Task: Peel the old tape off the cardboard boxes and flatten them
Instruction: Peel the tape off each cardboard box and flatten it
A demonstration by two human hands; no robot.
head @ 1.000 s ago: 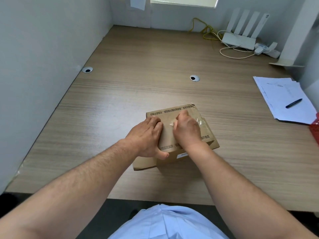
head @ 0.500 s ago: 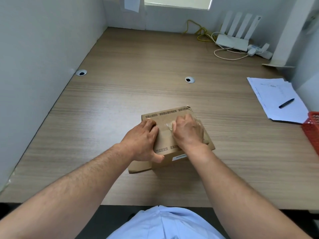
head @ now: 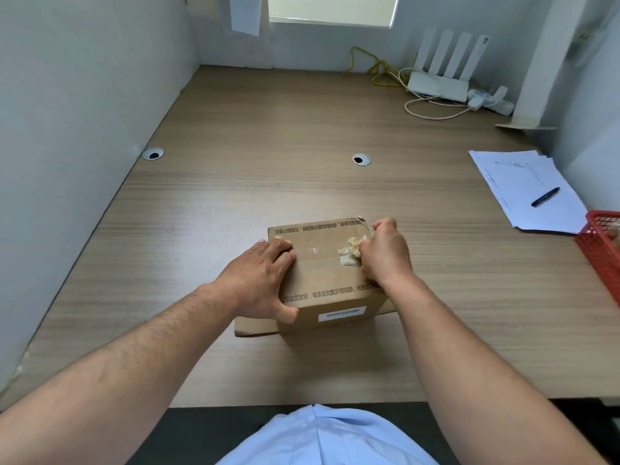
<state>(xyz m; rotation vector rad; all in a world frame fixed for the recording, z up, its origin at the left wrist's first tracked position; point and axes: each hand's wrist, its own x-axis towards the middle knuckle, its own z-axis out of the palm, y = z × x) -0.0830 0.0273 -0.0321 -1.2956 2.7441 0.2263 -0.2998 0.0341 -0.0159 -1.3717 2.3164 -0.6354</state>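
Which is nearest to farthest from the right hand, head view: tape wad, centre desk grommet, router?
1. The tape wad: pinched in the right hand, over the right part of the box top.
2. The centre grommet: straight beyond the box, mid-desk.
3. The router: far right corner, against the back wall.

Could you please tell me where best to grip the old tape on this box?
Grip the crumpled loose end of the tape, from the right as the right hand does: it stands lifted off the box there, while the rest lies stuck flat.
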